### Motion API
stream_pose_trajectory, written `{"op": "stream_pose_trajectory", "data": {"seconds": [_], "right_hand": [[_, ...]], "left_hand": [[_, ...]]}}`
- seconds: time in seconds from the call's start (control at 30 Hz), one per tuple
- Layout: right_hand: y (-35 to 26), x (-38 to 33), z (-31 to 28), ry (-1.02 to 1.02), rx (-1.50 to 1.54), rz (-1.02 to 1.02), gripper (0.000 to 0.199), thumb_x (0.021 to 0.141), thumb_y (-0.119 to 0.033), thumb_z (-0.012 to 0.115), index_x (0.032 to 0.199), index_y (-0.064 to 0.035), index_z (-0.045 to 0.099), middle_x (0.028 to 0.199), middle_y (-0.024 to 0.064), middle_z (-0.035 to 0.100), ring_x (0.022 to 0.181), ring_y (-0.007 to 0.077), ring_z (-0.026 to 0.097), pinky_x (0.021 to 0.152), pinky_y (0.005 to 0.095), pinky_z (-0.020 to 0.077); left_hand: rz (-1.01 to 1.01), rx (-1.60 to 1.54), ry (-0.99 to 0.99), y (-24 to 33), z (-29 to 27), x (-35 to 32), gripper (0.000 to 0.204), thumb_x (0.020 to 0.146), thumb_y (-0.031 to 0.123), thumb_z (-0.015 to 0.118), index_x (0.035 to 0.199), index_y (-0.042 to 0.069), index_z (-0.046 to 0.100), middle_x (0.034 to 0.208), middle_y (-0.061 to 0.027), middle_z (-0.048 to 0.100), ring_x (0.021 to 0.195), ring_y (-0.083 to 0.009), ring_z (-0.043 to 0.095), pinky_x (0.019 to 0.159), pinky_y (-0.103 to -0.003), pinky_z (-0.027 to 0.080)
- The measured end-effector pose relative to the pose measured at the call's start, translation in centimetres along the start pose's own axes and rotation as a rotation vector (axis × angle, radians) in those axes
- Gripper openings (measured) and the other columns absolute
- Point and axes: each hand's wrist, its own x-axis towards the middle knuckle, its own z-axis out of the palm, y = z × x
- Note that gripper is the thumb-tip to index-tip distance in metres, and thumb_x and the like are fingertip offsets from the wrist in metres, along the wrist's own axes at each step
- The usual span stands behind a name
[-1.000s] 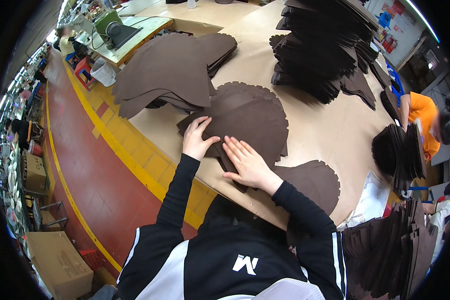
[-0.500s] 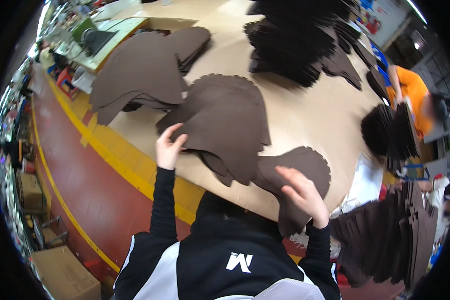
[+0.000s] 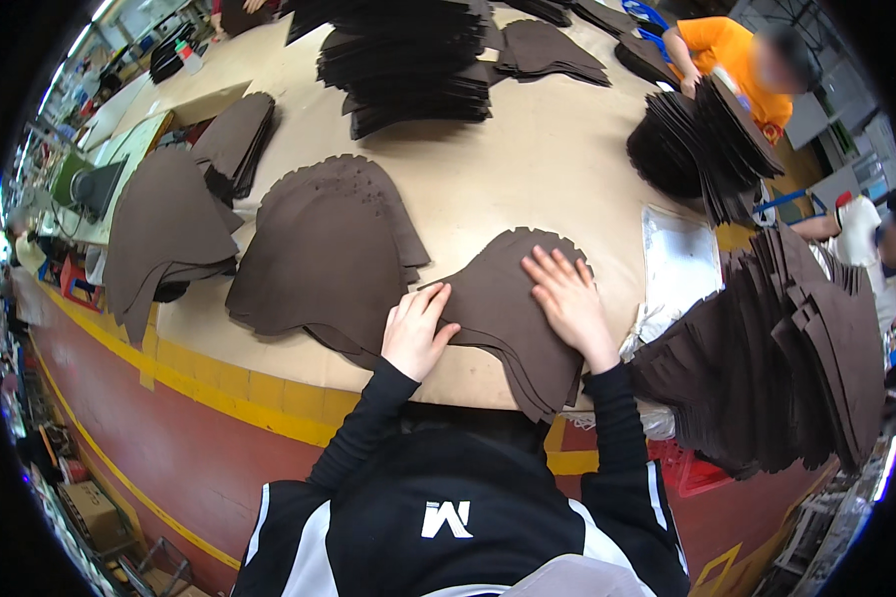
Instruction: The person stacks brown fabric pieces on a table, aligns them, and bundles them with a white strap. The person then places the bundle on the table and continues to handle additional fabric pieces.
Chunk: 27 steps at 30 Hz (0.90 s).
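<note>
A small stack of dark brown cut sheet pieces (image 3: 498, 284), with notches along its rounded far edge, lies at the table's front edge before me. My right hand (image 3: 570, 310) rests flat on its right part, fingers spread. At the stack's narrow left end, my left hand (image 3: 418, 328) touches the pieces, its thumb apart from the fingers; its outer fingertips are partly hidden. Just left of that hand is a larger stack of notched brown pieces (image 3: 324, 254), fanned a little at its right side.
Further left lies another brown stack (image 3: 164, 224). A tall dark pile (image 3: 403, 75) stands at the back. To the right are a clear plastic sheet (image 3: 679, 261) and a big bundle of brown pieces (image 3: 767, 358). A person in orange (image 3: 732, 60) handles a stack at far right.
My left hand has gone from the larger stack to the small stack's left end. The right hand has come down flat onto the small stack. The view has turned to the right.
</note>
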Motion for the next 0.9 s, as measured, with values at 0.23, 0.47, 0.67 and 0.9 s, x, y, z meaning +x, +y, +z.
{"op": "stream_pose_trajectory", "data": {"seconds": [0.23,0.47,0.67,0.9], "right_hand": [[2.8,0.3,1.3,0.276,-0.172,0.477,0.051,0.102,-0.034,0.042,0.149,-0.0162,0.039,0.157,0.0069,0.034,0.147,0.033,0.023,0.116,0.0604,0.0118],[-2.6,-4.9,0.4,0.01,-0.011,0.075,0.051,0.1,-0.043,0.046,0.147,-0.0229,0.043,0.156,0.0013,0.037,0.143,0.0242,0.033,0.116,0.0542,0.0195],[1.1,-6.1,-0.2,0.528,0.337,0.589,0.046,0.102,-0.027,0.046,0.142,-0.0037,0.047,0.151,0.0201,0.039,0.141,0.0386,0.034,0.116,0.0478,0.0242],[-4.9,-6.6,-2.6,0.232,0.315,0.029,0.045,0.095,-0.023,0.058,0.138,-0.0102,0.052,0.15,0.0113,0.044,0.14,0.0341,0.037,0.114,0.048,0.0286]], "left_hand": [[-0.122,-0.022,0.033,0.8,0.5,1.4,0.059,0.074,0.017,0.078,0.127,0.002,0.058,0.118,-0.0113,0.058,0.111,-0.0302,0.053,0.096,-0.037,0.044],[-0.071,-0.055,-0.035,0.0,0.5,2.5,0.051,0.076,0.01,0.076,0.124,0.004,0.06,0.109,-0.0139,0.062,0.102,-0.0304,0.06,0.086,-0.037,0.049],[-0.37,-0.822,0.133,1.6,-2.2,1.5,0.028,0.091,-0.003,0.062,0.119,-0.002,0.065,0.113,-0.0091,0.065,0.086,-0.0126,0.065,0.063,-0.026,0.06],[-0.452,0.068,0.621,-11.5,-14.4,-3.0,0.034,0.091,0.011,0.064,0.125,0.005,0.062,0.12,-0.013,0.065,0.095,-0.021,0.065,0.076,-0.033,0.054]]}}
